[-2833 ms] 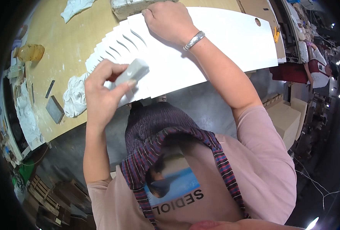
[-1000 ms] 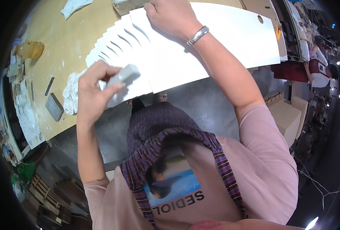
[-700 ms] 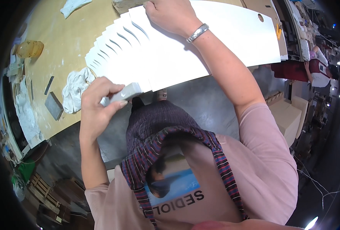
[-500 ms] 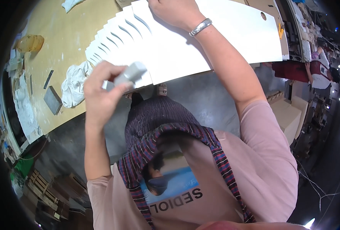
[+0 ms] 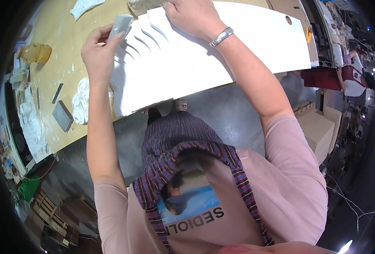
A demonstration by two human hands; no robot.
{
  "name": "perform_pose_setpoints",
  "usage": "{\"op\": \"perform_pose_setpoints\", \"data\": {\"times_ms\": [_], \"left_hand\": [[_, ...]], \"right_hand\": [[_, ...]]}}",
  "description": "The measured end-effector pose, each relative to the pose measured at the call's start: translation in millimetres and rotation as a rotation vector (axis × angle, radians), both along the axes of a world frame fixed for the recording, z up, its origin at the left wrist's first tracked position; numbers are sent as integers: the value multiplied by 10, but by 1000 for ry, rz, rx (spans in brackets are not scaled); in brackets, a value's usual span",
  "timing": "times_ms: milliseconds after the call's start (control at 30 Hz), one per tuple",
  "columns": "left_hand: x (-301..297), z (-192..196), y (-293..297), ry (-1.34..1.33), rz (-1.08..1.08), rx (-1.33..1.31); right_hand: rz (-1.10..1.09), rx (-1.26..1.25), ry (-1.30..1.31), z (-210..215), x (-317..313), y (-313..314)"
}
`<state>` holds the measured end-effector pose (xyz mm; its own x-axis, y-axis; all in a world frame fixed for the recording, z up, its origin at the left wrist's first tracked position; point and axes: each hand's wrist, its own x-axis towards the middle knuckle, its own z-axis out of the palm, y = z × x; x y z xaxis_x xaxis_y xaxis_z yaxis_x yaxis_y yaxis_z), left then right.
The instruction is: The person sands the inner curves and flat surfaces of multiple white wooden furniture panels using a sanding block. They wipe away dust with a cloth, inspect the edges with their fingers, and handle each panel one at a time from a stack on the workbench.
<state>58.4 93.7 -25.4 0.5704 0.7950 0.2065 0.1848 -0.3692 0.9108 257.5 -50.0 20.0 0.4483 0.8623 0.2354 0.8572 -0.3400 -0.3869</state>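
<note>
Left hand pinching a grey block at the far-left edge of the white sheets! Right hand curled on their far edge, grip unclear. They're fanned across the counter already, several bowing apart; how much remains, I can't tell.

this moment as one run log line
left hand: holds grey rectangular block | right hand: on fanned white flat sheets | nearby: crumpled white cloth, dark grey rectangular slab
</note>
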Motion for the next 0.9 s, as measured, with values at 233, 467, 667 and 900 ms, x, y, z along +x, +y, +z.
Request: {"op": "perform_pose_setpoints", "data": {"times_ms": [233, 467, 667, 900], "left_hand": [[-175, 181, -236, 173, -267, -6], [-145, 25, -264, 138, -110, -34], [-624, 287, -484, 197, -548, -78], [-449, 224, -365, 46, -506, -155]], "right_hand": [[-35, -8, -23, 11, 56, -73], [-12, 33, -17, -49, 49, -24], [-7, 45, -35, -37, 67, -79], [12, 22, -16, -42, -6, 3]]}}
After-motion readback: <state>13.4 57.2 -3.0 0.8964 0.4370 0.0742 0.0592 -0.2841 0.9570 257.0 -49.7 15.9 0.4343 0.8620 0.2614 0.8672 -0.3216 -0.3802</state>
